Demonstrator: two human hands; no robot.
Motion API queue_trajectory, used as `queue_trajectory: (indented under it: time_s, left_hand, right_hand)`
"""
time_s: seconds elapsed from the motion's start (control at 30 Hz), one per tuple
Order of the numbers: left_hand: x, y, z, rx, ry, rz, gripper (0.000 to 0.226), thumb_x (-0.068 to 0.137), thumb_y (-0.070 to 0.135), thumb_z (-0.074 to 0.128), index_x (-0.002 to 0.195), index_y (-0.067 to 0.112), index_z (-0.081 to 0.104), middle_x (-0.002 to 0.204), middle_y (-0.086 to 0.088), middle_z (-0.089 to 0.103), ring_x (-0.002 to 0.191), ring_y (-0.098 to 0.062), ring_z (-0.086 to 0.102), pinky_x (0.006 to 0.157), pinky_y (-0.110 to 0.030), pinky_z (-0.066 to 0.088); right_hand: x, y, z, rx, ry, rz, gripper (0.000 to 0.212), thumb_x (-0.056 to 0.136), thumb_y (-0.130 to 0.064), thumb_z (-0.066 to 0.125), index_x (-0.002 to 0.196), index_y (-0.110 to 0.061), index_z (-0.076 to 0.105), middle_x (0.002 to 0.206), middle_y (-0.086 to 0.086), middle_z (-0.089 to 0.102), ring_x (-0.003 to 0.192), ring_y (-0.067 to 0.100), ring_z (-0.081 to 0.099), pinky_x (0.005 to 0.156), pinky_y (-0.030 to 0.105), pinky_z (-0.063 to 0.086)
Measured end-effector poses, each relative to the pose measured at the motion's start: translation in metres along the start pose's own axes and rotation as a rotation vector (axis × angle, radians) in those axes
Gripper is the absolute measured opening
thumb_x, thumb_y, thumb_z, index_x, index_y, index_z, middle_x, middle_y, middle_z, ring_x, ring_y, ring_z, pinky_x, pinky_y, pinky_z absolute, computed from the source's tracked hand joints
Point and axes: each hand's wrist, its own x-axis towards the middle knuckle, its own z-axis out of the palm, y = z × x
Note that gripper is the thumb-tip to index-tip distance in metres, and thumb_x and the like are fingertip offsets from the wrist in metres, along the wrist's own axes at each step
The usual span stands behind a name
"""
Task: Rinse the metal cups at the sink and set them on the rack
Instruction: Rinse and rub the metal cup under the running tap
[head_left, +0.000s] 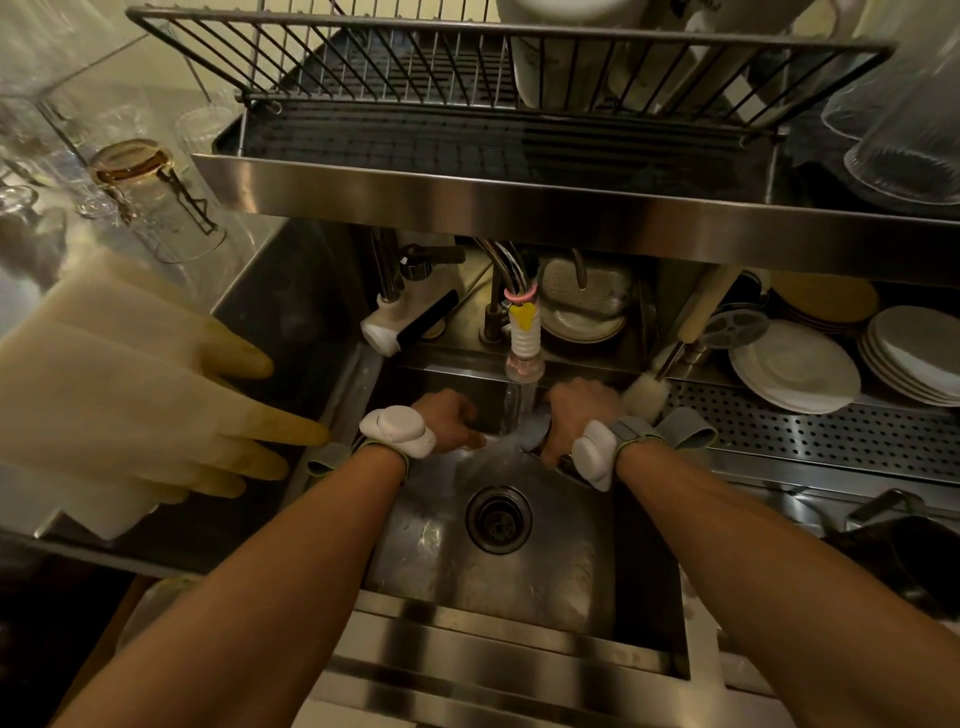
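Observation:
Both hands are low in the steel sink under the running faucet. My right hand grips a metal cup, tilted into the water stream; only its grey rim and part of its wall show past my fingers. My left hand is just left of the stream, fingers curled, one fingertip reaching toward the cup. What its fingers hold, if anything, is hidden by the back of the hand. The wire dish rack sits above the sink on a steel shelf.
Pale rubber gloves hang over the left counter edge. Glasses lie at the far left and more stand at the upper right. Stacked white plates and a bottle brush sit on the perforated tray to the right. The drain is mid-sink.

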Motion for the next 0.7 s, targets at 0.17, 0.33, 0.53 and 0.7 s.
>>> queue_trajectory:
  time_s: [0.17,0.33,0.53,0.7]
  left_hand:
    - [-0.001,0.003,-0.003,-0.004,-0.003,0.007,0.056,0.080,0.036,0.072,0.130,0.014,0.056,0.130,-0.007,0.060,0.119,-0.023,0.057,0.099,-0.031,0.046]
    - [-0.002,0.003,-0.003,-0.013,0.018,0.010,0.055,0.079,0.037,0.073,0.128,0.014,0.058,0.128,-0.006,0.062,0.118,-0.023,0.058,0.097,-0.029,0.046]
    - [-0.002,0.004,-0.001,-0.029,0.013,0.002,0.055,0.078,0.035,0.074,0.126,0.014,0.059,0.126,-0.006,0.063,0.116,-0.023,0.059,0.097,-0.030,0.047]
    - [-0.001,0.009,-0.002,-0.008,0.023,0.022,0.056,0.079,0.035,0.073,0.128,0.014,0.058,0.132,-0.006,0.059,0.120,-0.025,0.057,0.099,-0.032,0.046]
  right_hand:
    - [0.001,-0.003,-0.005,-0.082,0.022,0.000,0.052,0.062,-0.040,0.080,0.102,-0.012,0.064,0.107,0.010,0.066,0.100,0.030,0.064,0.078,0.038,0.054]
    - [0.003,-0.005,-0.006,-0.158,0.028,-0.015,0.044,0.075,-0.033,0.071,0.113,-0.012,0.061,0.117,0.012,0.062,0.109,0.033,0.060,0.080,0.038,0.048]
    - [0.004,-0.009,-0.010,-0.251,0.040,-0.013,0.030,0.089,-0.025,0.056,0.116,-0.012,0.061,0.123,0.012,0.060,0.114,0.032,0.057,0.090,0.041,0.046]
    - [0.004,-0.013,-0.012,-0.340,0.052,-0.013,0.031,0.093,-0.025,0.050,0.121,-0.015,0.059,0.127,0.008,0.058,0.119,0.030,0.054,0.093,0.042,0.043]
